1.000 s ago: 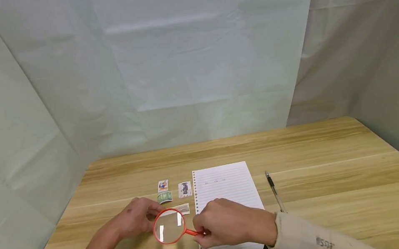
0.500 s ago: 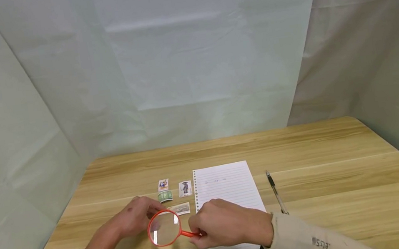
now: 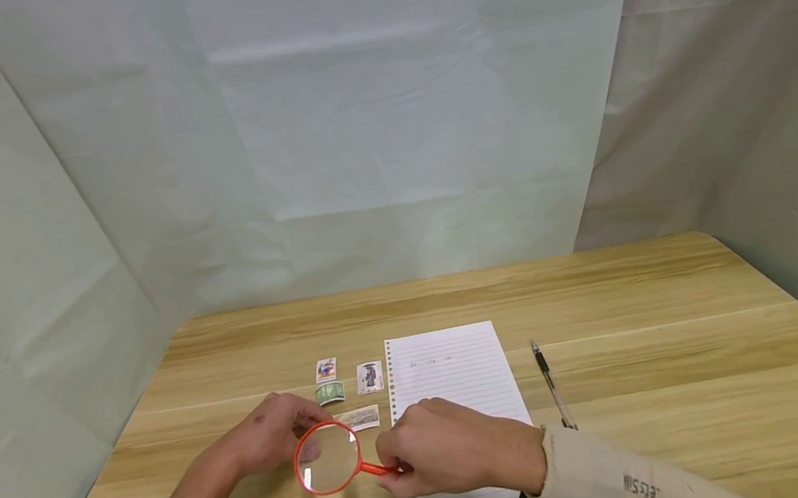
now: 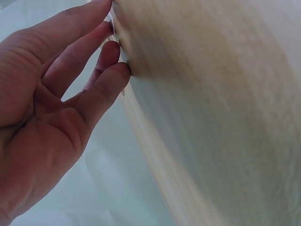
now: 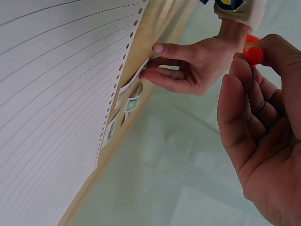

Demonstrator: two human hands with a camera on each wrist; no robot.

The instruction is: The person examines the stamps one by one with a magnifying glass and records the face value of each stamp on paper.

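While right hand (image 3: 456,456) grips magnifier (image 3: 328,460), left hand (image 3: 265,439) pinning stamp (image 3: 361,417)

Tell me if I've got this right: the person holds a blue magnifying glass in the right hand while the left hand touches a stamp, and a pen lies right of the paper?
Not quite: the magnifying glass is red, as the head view shows. The right hand does hold it, the left hand touches a stamp, and the pen lies right of the paper.

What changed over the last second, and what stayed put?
The right hand carried the magnifying glass slightly left, toward the left hand, which kept its fingertips on the long stamp. The other stamps, paper and pen stayed put.
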